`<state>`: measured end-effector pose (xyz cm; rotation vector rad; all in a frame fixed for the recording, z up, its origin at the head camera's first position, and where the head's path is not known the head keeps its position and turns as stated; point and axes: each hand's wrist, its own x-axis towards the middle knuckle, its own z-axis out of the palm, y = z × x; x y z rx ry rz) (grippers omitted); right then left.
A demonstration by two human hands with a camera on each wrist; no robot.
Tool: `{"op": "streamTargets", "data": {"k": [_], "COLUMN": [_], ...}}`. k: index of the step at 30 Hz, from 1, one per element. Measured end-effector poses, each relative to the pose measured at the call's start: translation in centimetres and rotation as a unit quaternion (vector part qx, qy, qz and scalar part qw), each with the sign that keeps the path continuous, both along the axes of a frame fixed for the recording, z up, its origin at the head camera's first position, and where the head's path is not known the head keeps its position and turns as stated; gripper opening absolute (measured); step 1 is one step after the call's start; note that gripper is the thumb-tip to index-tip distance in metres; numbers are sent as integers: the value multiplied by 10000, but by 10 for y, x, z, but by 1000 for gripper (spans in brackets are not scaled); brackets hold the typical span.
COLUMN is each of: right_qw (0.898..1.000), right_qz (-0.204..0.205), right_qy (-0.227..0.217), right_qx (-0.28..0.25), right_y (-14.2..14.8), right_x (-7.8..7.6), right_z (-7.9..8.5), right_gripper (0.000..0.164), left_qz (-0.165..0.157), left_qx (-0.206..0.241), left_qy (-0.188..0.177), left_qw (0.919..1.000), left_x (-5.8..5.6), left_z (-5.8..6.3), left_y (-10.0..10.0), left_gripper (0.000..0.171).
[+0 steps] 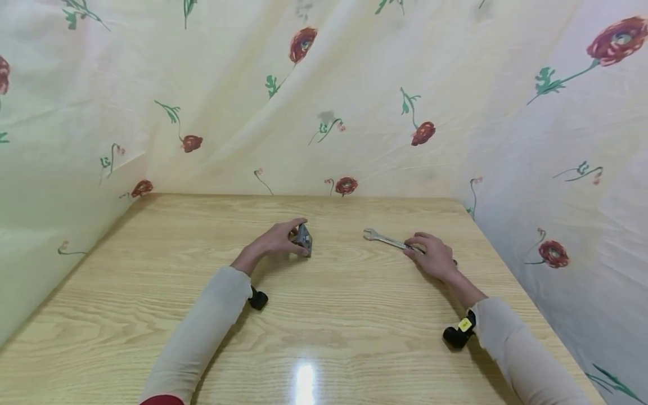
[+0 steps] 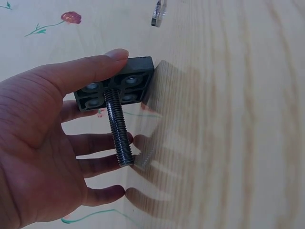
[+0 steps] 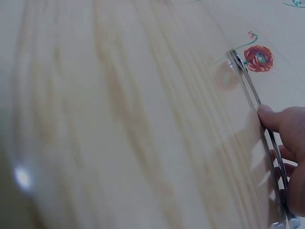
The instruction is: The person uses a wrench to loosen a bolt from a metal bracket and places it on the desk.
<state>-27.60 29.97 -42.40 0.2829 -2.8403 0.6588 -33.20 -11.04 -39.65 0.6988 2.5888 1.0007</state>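
Note:
My left hand (image 1: pixel 277 239) pinches a dark square plate with a threaded stud (image 1: pixel 305 241) between thumb and finger, just over the far middle of the table. The left wrist view shows the stud (image 2: pixel 119 131) jutting from the plate's ribbed, four-holed face toward the palm; the other fingers are spread behind it. To the right, a silver wrench (image 1: pixel 387 240) lies along the wooden surface, its open-ended head pointing left. Fingers and thumb of my right hand (image 1: pixel 434 256) hold its handle by the edges. The hand hides part of the handle; the far end barely shows.
The wood-grain table (image 1: pixel 324 315) reaches back to a floral cloth (image 1: pixel 228 112) hung behind it and along both sides. Black wrist cameras (image 1: pixel 458 336) hang from both forearms, close over the tabletop.

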Motion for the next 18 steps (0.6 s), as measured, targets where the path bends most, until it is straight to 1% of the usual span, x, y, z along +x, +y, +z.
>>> {"op": "streamTargets", "data": {"k": [6, 10, 13, 18], "right_qw": [9993, 9986, 9987, 9993], "right_qz": [-228, -241, -249, -322], "right_qy": [193, 353, 359, 177], "right_qx": [-202, -306, -279, -112], "right_y": [-1, -5, -7, -8], "right_x": [-4, -6, -6, -5], "right_z": [-5, -6, -7, -9], "right_gripper": [26, 21, 19, 20], "left_qz": [-15, 13, 15, 24], "left_qx": [-20, -1, 13, 43], "left_qy": [5, -18, -15, -19], "left_qw": [10000, 10000, 10000, 10000], "left_x": [2, 2, 1, 1], "left_z": [2, 2, 2, 0], "left_y": [1, 1, 1, 0], "left_gripper": [90, 89, 89, 88]}}
